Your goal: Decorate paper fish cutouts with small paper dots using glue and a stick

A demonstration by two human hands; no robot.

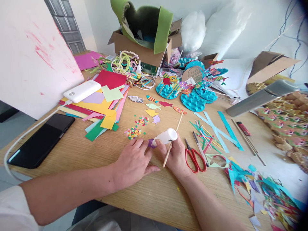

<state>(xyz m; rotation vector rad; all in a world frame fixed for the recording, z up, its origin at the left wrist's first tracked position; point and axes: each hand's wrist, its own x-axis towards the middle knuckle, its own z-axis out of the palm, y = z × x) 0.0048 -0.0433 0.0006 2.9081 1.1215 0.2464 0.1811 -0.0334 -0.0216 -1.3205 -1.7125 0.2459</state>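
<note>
My right hand is wrapped round a white glue bottle, which tilts down to the left, and a thin wooden stick also lies in its grip. Beneath the bottle's tip is a small purple paper piece, partly hidden. My left hand rests on the table beside that piece, fingertips touching its edge and thumb apart. Just beyond are paper fish, among them a yellow fish and a lilac fish, and a pile of confetti dots.
Red-handled scissors and a pen lie right of my right hand. Paper strips and scraps spread farther right. A black phone, a white power bank and coloured paper are at left. A grey bottle stands right.
</note>
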